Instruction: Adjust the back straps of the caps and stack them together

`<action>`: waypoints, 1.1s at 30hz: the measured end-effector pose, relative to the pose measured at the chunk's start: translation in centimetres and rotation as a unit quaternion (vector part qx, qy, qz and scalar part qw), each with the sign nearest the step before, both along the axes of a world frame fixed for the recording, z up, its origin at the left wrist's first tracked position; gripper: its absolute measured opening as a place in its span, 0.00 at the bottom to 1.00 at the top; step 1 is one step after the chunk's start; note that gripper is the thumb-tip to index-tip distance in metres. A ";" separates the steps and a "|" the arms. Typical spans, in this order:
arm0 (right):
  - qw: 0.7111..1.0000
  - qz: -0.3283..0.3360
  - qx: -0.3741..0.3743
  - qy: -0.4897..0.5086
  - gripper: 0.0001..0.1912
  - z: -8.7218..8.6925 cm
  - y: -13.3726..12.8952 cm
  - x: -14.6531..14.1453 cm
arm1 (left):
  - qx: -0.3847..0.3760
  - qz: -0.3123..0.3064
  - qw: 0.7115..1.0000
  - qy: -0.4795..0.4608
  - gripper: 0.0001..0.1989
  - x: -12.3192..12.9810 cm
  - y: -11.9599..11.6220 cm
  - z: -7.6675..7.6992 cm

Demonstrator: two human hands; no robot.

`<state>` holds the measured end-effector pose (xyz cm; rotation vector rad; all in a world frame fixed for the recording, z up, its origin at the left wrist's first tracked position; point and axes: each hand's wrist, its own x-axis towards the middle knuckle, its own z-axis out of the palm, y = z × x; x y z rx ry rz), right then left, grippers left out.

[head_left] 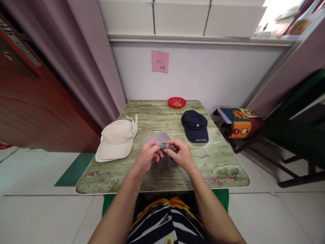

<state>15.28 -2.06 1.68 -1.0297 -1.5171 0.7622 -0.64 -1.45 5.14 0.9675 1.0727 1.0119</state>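
Note:
A grey cap (162, 163) lies at the middle of the wood-patterned table, partly hidden under both hands. My left hand (149, 155) pinches one end of the cap's grey strap (164, 146) between thumb and fingers. On the strap's other side, my right hand (180, 154) grips it with closed fingers, its fingertips close to those of my left hand. To the left sits a cream cap (116, 135) with thin ties at its back. A navy cap (195, 124) with a small white logo rests to the right, brim toward me.
A red scalloped dish (177, 102) stands at the far edge of the table (106, 179), near the wall. Right of the table are a cloth-covered stool (243, 125) and a dark green chair (299, 139). A pink note (160, 61) is on the wall.

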 end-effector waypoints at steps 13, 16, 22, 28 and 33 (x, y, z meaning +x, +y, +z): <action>0.999 -0.004 0.014 -0.045 0.11 0.3 0.2 0.5 | 0.026 0.008 1.000 0.011 0.13 -0.9 0.3 0.1; 0.997 0.025 0.039 -0.066 0.12 0.5 0.3 0.7 | 0.006 -0.045 0.999 -0.003 0.18 -0.7 0.1 0.5; 0.993 0.047 0.029 -0.101 0.17 0.6 1.0 1.5 | 0.014 -0.132 0.987 0.090 0.18 -0.9 1.4 0.0; 0.989 0.033 -0.025 -0.143 0.08 0.5 2.2 2.9 | 0.013 -0.142 0.982 0.122 0.17 -1.9 3.3 -0.2; 0.992 0.007 -0.032 -0.125 0.06 -0.6 4.1 2.7 | -0.001 -0.134 0.982 0.130 0.16 -2.3 5.3 -0.8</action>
